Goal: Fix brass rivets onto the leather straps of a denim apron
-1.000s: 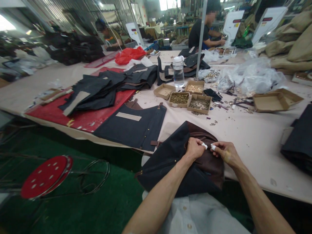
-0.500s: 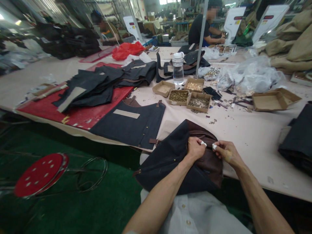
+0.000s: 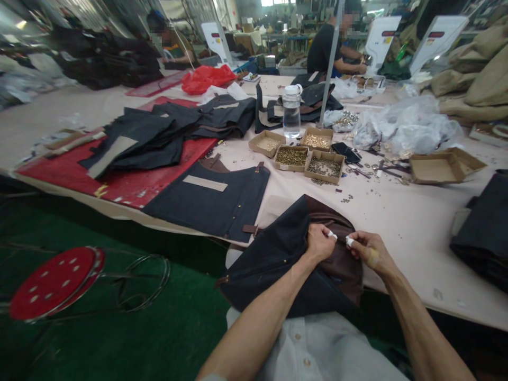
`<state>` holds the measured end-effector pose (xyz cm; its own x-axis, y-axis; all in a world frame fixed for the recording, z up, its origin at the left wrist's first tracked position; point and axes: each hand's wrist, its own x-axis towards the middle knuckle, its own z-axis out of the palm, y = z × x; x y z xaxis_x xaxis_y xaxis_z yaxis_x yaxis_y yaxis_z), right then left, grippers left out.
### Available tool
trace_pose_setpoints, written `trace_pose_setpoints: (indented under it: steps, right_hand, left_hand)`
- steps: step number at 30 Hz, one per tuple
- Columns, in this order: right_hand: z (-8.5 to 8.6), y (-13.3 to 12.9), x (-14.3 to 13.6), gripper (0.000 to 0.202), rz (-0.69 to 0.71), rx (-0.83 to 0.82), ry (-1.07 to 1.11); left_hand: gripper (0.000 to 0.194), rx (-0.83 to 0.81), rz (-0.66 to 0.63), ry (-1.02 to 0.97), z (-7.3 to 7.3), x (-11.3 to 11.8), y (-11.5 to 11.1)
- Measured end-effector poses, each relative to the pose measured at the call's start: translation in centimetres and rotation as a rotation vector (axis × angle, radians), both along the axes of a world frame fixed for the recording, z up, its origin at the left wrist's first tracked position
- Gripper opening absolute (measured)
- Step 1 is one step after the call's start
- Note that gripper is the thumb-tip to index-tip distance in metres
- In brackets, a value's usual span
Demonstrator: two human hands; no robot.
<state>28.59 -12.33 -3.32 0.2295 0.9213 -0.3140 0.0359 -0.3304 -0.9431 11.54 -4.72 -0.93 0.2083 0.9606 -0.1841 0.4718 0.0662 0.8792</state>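
A dark blue-black cloth piece (image 3: 262, 259) with a brown lining (image 3: 331, 214) lies folded over the table edge against my body. My left hand (image 3: 320, 242) rests over its middle, fingers closed in a pinch, with white wrapping at a fingertip. Just right of it, my right hand (image 3: 371, 251) is pinched too, by the lining's right side, also with white at the fingertips. A small gap separates the two pinches. What either hand grips is too small or hidden. Left of them, another dark cloth piece (image 3: 214, 198) with a beige strip lies flat.
Small cardboard boxes (image 3: 291, 166) of metal parts stand beyond my hands, near a water bottle (image 3: 291, 114) and a phone (image 3: 345, 152). Dark cloth pieces (image 3: 151, 137) cover a red board (image 3: 47, 169). A dark bundle (image 3: 482, 227) lies right; a red stool (image 3: 55, 283) stands left. Two people work beyond.
The view has shifted slightly, so the stool and red board sit further left. Both hands keep nearly the same pinched pose over the cloth piece.
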Motion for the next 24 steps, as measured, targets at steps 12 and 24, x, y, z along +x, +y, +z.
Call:
trace_pose_setpoints:
  steps: [12, 24]
  right_hand:
    - [0.4, 0.4, -1.4, 0.035, 0.129, 0.111, -0.143]
    - [2.4, -0.1, -3.2, 0.026, 0.030, 0.250, -0.557]
  left_hand:
    - [0.005, 0.061, -0.023, 0.048, -0.1, 0.1, -0.3]
    - [0.014, -0.056, -0.045, -0.043, -1.1, -0.3, 0.2]
